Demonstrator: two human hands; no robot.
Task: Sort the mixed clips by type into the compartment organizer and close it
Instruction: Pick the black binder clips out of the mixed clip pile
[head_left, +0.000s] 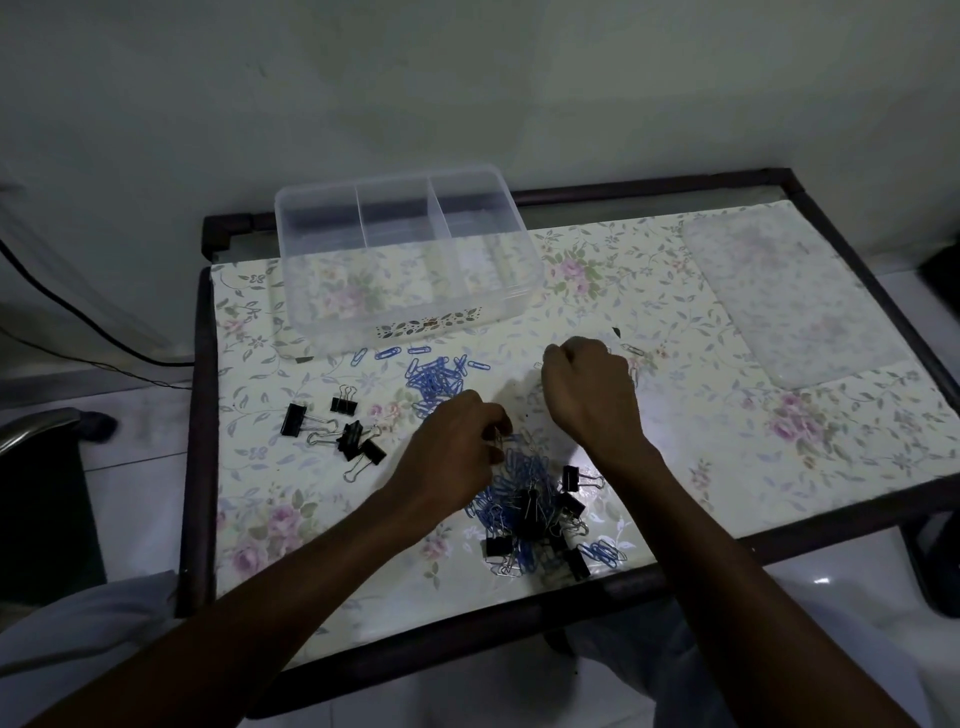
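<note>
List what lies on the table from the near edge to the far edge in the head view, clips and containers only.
Mixed pile of blue paper clips and black binder clips → sorted group of black binder clips → sorted heap of blue paper clips → clear compartment organizer, open, its compartments apparently without clips.

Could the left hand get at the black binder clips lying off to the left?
Probably yes. The left hand is at the mixed pile, pinching a clip, and only bare tablecloth lies between it and the binder clips. It would need to let go first.
</note>
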